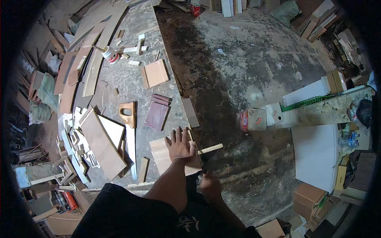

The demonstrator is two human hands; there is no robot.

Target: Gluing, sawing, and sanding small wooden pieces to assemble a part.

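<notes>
My left hand (181, 148) lies flat with fingers spread on a pale wooden board (159, 154) at the near right corner of the workbench. A light wood strip (212, 148) sticks out past the bench edge beside that hand. Lower down, my right hand (210, 185) is curled in a fist just off the edge and smeared by motion. Something dark shows above it, too blurred to name. A handsaw (127, 114) with a wooden handle rests left of the board, and a short wood block (144, 169) sits between them.
On the bench lie a purple-brown panel (156, 116), a pale square panel (155, 73), a glue bottle (110, 54) and a large board (104, 144) over white offcuts. Long planks (95, 73) line the far left. A jerrycan (257, 119) stands right of the bench.
</notes>
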